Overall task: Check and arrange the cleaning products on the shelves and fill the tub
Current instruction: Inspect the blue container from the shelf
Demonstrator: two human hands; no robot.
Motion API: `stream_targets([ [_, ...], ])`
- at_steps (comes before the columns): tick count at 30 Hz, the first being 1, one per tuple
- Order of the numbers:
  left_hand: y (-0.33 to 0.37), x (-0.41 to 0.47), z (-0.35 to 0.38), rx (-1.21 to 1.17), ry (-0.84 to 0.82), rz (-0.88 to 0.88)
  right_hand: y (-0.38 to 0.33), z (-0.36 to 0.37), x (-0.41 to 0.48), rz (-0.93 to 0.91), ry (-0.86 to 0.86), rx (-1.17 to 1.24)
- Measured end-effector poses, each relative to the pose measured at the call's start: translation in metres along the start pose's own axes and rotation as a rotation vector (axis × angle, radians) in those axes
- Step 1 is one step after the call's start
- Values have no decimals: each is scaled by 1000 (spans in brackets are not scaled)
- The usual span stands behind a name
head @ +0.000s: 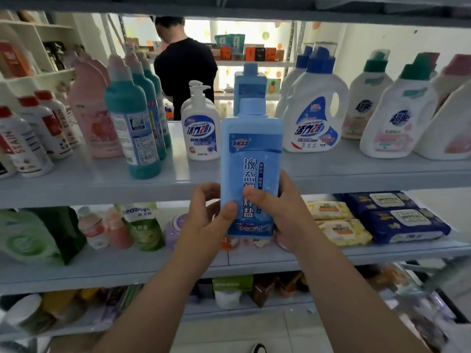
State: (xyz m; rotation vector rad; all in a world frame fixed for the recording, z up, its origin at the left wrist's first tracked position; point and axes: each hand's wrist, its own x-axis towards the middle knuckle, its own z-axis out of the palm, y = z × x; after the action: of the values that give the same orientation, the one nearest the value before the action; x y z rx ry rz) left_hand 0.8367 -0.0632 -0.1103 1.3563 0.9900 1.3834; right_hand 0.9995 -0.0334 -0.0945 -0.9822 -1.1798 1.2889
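Blue rectangular plastic bottle [251, 154], capped, upright, contents hidden; clamped low by fingers [228, 211] of left hand [204, 220] and right hand [280, 212].

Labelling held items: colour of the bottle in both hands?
Bottle is light blue; head view.

1 person in black top [185, 70]; small boxes [254, 53] beyond.
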Motion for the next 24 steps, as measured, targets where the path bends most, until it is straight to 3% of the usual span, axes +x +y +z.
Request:
stream_targets([
  [10, -27, -41, 13, -28, 148, -129, 20, -13, -46, 121, 0, 244],
  [15, -24, -58, 44, -227, 77, -348, 19, -40, -67, 310, -109, 422],
  [19, -17, -73, 78, -198, 61, -494, 16, -67, -83, 383, -115, 534],
  [22, -18, -85, 102, -145, 18, -552, 19, -90, -96, 377, -112, 518],
  [24, -17, -92, 116, -129, -9, -552, 21, -100, -101, 308, 7, 451],
])
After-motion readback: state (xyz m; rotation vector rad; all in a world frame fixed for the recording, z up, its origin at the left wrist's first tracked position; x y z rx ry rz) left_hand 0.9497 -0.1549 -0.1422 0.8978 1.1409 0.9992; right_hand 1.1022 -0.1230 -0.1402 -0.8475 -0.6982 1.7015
